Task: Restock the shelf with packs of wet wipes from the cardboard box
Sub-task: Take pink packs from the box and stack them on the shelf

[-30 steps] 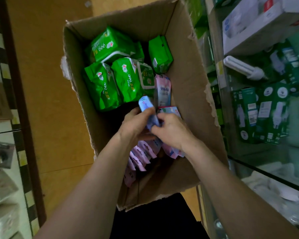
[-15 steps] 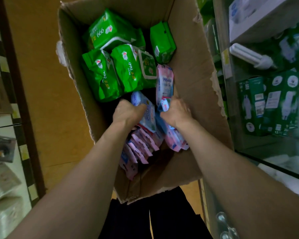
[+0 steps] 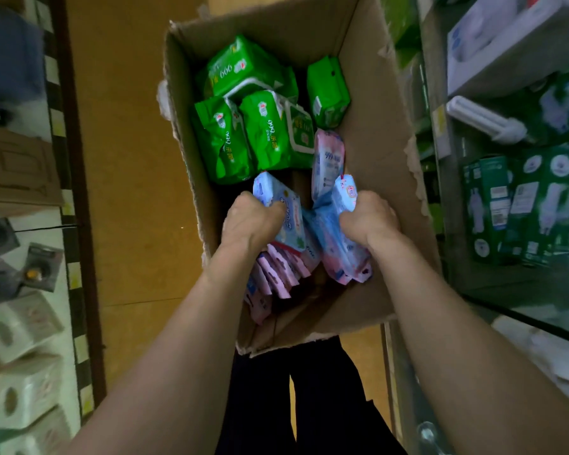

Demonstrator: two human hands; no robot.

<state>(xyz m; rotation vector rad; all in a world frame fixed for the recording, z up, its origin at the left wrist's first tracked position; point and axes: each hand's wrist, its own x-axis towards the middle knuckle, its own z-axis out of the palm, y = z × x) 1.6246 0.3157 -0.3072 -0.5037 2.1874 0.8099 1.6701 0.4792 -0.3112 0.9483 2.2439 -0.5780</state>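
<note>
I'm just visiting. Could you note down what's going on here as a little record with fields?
Place: shop aisle, open cardboard box in front of the person
Left hand: grips left bunch of pink and blue packs
Right hand: grips right bunch of the same packs
Far end of box: green packs, one pink pack on end beside them
Right of box: shelf with bulb cartons
Stage: both bunches inside the box, not yet lifted out

1 cardboard box (image 3: 378,165). Green wipe packs (image 3: 270,136): 4 in view. Small pink/blue packs (image 3: 340,254): many, too bunched for exact no. 1 loose bulb (image 3: 483,121). Green bulb boxes (image 3: 519,205): approx 3.
</note>
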